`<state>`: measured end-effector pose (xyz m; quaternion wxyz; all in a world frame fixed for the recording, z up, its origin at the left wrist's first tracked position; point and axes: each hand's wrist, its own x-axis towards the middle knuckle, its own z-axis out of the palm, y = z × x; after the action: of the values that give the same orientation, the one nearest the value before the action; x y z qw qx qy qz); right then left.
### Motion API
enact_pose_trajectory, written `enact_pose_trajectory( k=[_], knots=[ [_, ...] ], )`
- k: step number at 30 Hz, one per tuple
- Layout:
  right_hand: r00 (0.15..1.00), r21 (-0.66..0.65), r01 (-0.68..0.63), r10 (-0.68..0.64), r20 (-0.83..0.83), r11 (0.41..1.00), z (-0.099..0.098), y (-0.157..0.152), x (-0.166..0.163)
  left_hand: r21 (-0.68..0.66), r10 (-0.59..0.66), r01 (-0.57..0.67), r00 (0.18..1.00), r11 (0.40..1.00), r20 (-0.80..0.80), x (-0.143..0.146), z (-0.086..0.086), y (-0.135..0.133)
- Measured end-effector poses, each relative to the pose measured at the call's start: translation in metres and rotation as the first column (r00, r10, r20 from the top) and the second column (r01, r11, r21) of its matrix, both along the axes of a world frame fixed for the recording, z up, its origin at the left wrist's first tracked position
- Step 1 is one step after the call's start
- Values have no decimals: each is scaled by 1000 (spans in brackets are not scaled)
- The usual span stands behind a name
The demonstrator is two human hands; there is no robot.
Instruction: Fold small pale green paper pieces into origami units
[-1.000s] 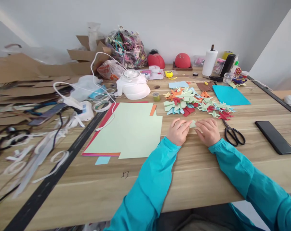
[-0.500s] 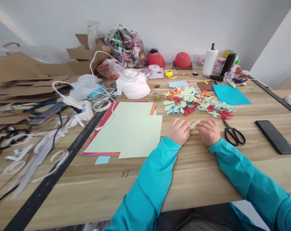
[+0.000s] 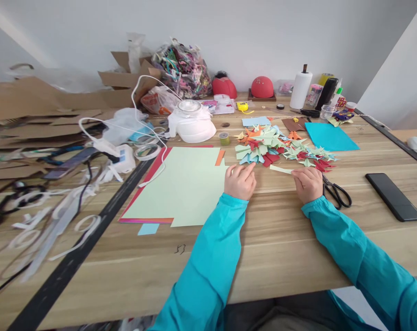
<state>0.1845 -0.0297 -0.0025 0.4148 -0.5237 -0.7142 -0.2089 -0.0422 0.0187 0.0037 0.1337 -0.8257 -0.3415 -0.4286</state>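
Left hand (image 3: pixel 240 182) has withdrawn from the strip (image 3: pixel 280 169), grip indeterminate; right hand (image 3: pixel 308 183) pinches it before the paper pile (image 3: pixel 263 143): likely shaping, alignment needed next.

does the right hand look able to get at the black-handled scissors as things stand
Probably yes: the black-handled scissors lie right beside the right hand, their handle end uncovered. It holds a pale green paper strip, so it may have to release that first.

The light is soft and bright, the leftmost cardboard (image 3: pixel 18 102) blurred.
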Motion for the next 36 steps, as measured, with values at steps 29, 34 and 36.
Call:
enact_pose_trajectory(
  k=[29, 34, 36],
  knots=[
    [647, -420, -590, 93, -756, 690, 0, -5, -25, -377, 497, 902, 233, 211, 836, 47, 2, -24],
    [502, -388, -689, 17, -865, 613, 0, -4, -27, -402, 498, 877, 232, 265, 835, 47, 2, -24],
    [494, -395, -684, -9, -869, 613, 1, -5, -26, -403, 522, 866, 206, 296, 828, 43, 3, -21]
  ],
)
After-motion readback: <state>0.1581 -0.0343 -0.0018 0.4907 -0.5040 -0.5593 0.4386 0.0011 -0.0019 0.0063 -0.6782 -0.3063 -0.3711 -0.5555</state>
